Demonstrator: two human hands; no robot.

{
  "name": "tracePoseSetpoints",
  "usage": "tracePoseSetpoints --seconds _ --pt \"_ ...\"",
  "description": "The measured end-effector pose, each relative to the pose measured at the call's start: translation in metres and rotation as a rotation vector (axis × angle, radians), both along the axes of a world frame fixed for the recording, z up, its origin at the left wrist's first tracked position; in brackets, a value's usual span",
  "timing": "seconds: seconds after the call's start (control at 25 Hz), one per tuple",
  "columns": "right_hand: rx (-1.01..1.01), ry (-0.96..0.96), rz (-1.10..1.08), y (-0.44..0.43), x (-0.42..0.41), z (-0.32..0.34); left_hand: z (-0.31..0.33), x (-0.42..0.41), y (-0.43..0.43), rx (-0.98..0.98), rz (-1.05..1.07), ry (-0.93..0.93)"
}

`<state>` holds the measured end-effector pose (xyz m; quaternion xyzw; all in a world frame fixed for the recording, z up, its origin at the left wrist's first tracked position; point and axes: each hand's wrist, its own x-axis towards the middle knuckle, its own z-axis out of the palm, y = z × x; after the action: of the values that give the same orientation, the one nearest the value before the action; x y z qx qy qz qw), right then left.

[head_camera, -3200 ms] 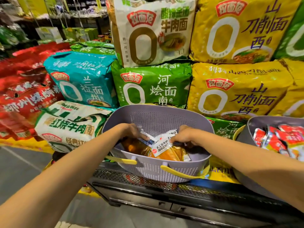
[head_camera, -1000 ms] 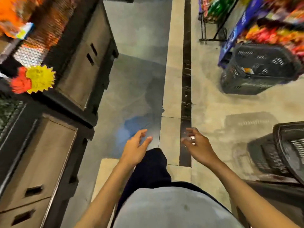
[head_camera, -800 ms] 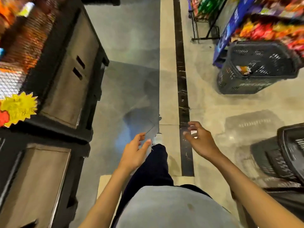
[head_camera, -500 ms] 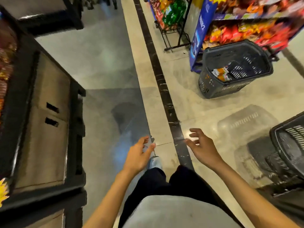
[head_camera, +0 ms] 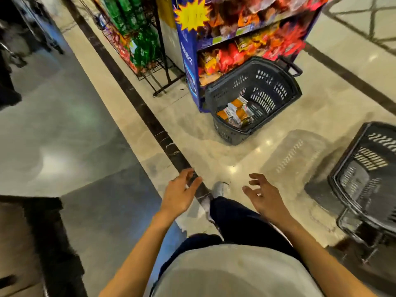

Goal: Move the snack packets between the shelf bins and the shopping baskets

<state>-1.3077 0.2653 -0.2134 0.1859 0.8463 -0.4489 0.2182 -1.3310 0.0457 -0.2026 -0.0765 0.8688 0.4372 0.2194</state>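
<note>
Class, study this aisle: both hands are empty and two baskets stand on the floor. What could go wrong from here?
1. The near basket sits low at the right, close to the leg; a step that way might catch it.
2. The far basket seems to lean toward the aisle; a pull on its rim might tip it and spill the packets.
3. The floor looks glossy, so the shoe might slip.

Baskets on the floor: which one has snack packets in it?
The far basket beside the blue snack shelf: orange-and-white packets lie in its bottom. The basket at the right edge shows none in its visible part.
</note>
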Motion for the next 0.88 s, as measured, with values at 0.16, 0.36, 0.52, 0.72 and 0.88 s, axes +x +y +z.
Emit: tracePoseSetpoints --seconds 0.16,0.36,0.52,0.72,0.88 --pt "0.011 0.062 -0.007 0.028 -0.104 0.01 0.003 -0.09 0.027 0.026 0.024 -0.029" --pt "0.001 0.042 -0.074 0.051 -0.206 0.011 0.0 -0.194 0.054 -0.02 -0.041 -0.068" --pt "0.013 0.033 -0.167 0.066 -0.269 -0.008 -0.013 -0.3 0.081 -0.093 -0.222 -0.119" --pt "-0.024 -0.089 -0.433 0.083 -0.345 -0.038 -0.043 -0.438 0.134 -0.214 -0.517 -0.148" --pt "-0.026 -0.172 -0.554 0.097 -0.398 -0.094 -0.112 -0.519 0.178 -0.311 -0.734 -0.206"
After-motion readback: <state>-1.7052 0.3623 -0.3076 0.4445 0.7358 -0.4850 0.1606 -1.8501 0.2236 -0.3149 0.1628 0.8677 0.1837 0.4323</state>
